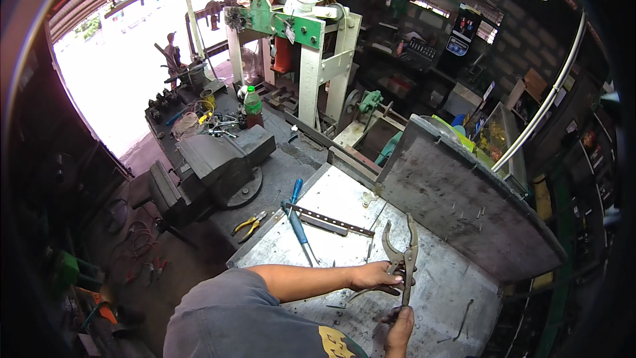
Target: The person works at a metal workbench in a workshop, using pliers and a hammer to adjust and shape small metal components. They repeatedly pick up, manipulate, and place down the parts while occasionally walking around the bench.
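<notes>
Both my hands grip a pair of large locking clamp pliers (411, 252) with long curved jaws, held over the metal-topped table. The jaws stand apart and point away from me. My left hand (379, 276) closes around the middle, near the pivot and one handle. Lower down, my right hand (399, 326) wraps the end of the other handle. To the left on the tabletop lie blue-handled tools (297, 222) and a dark strip with a row of holes (331, 220).
A big bench vise (215, 162) stands on the workbench at left, with yellow-handled pliers (249, 224) near it. A green-capped bottle (253, 107) is farther back. An upright metal plate (464, 199) borders the table's far right. A thin bent rod (462, 321) lies at right.
</notes>
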Demonstrator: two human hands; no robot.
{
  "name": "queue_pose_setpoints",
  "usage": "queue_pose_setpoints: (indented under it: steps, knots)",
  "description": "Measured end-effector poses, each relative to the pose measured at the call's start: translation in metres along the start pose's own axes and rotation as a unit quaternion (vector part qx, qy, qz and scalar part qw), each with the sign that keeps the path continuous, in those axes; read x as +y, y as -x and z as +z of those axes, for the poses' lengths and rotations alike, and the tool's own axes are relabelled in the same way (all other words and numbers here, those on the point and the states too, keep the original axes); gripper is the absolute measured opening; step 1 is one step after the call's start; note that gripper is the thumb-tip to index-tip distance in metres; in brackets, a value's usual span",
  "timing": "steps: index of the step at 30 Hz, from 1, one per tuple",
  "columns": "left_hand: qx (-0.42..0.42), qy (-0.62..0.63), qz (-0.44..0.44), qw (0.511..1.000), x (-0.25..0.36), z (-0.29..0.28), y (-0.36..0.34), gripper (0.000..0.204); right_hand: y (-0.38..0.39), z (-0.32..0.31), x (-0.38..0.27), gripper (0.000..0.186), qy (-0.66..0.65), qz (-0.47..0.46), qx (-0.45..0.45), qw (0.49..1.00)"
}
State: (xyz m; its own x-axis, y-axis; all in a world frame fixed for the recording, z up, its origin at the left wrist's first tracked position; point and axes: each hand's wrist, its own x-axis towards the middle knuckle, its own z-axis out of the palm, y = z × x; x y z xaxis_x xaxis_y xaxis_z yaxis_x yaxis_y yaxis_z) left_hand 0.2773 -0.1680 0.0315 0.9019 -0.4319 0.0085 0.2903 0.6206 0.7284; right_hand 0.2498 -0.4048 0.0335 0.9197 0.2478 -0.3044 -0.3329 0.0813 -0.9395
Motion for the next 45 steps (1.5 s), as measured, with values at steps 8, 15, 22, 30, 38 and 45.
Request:
queue_pose_setpoints:
  steps: [8, 15, 22, 30, 38, 45]
  knots:
    - [-0.019, -0.016, -0.021, 0.999, 0.005, 0.001, -0.014, 0.044, -0.007, -0.026, 0.002, 0.047, -0.179, 0.103, -0.228, 0.952]
    - [0.047, -0.342, -0.043, 0.938, 0.013, 0.016, -0.057, 0.047, -0.041, -0.003, -0.031, 0.02, -0.345, 0.218, -0.277, 0.87]
    - [0.137, -0.094, -0.055, 0.985, 0.034, -0.001, -0.115, 0.04, -0.09, 0.026, -0.04, 0.027, -0.394, 0.183, -0.226, 0.872]
    - [0.168, -0.109, -0.052, 0.978, 0.076, -0.017, -0.151, 0.037, -0.14, 0.044, -0.062, 0.031, -0.437, 0.135, -0.245, 0.855]
    - [0.197, -0.08, -0.053, 0.976, 0.071, -0.027, -0.16, 0.033, -0.154, 0.052, -0.053, 0.025, -0.402, 0.123, -0.195, 0.886]
    - [0.206, -0.092, -0.05, 0.973, 0.074, -0.016, -0.155, 0.036, -0.149, 0.046, -0.055, 0.024, -0.425, 0.136, -0.208, 0.87]
